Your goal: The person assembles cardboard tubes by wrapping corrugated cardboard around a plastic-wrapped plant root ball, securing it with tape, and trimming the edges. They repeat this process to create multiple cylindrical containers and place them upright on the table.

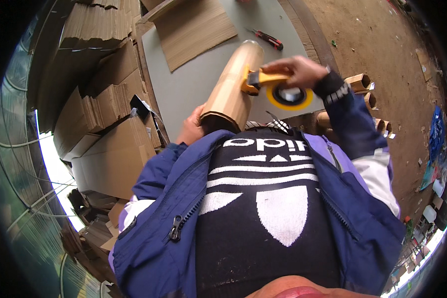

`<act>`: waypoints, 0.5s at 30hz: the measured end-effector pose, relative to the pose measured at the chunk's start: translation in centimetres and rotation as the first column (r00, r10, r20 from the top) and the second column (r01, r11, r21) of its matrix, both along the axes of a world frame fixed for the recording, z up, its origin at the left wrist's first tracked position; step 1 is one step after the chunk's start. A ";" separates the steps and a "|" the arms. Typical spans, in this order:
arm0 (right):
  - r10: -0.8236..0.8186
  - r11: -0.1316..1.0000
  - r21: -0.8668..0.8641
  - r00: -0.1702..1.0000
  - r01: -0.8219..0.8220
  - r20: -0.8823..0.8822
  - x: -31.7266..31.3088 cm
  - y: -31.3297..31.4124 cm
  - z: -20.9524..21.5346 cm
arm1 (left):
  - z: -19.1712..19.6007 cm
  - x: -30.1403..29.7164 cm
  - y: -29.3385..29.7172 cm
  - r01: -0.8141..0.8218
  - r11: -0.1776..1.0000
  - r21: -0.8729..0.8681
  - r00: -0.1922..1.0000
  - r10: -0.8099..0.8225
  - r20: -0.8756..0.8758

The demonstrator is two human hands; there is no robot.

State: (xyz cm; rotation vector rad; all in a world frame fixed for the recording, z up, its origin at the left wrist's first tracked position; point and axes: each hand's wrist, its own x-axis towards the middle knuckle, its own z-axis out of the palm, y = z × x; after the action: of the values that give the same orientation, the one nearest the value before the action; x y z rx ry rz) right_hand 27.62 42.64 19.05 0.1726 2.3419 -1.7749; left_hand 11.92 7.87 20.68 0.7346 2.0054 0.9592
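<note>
A long cardboard tube (232, 87) with flat, faceted sides lies slanted over the front of the work table, its open dark end toward me. My left hand (191, 127) grips that near end from the left side, fingers partly hidden behind the tube. In my right hand (303, 71), slightly blurred, is a yellow tape dispenser (269, 79). The dispenser's head touches the tube's right side, and its roll hangs below my fingers. A clear, shiny piece shows at the tube's far end.
The grey table (176, 94) carries a flat cardboard sheet (196, 32) and a red-and-black utility knife (268, 39). Stacked cardboard (111, 144) crowds the left. Several finished-looking cardboard tubes (358, 82) lie right of the table, above the brown dirt floor (377, 44).
</note>
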 end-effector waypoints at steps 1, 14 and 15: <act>0.097 0.989 0.111 0.995 -0.101 0.033 -1.9 0.9 0.7 | 1.5 -1.2 0.0 0.226 0.918 -0.325 0.917 -0.313 -0.247; -0.006 0.834 0.551 0.999 -0.019 0.043 6.1 -6.9 -2.0 | 1.3 -1.0 -0.5 0.299 0.900 -0.318 0.816 -0.414 -0.403; 0.000 0.849 0.527 0.998 -0.035 0.067 5.6 -7.2 -2.6 | 1.3 -0.9 -0.5 0.308 0.915 -0.260 0.807 -0.396 -0.439</act>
State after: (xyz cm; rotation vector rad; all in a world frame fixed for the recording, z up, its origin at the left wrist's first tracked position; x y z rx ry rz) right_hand 33.20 35.45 16.46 0.2807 2.7125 -1.0470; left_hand 11.05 7.34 21.96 1.2945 2.2206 0.3858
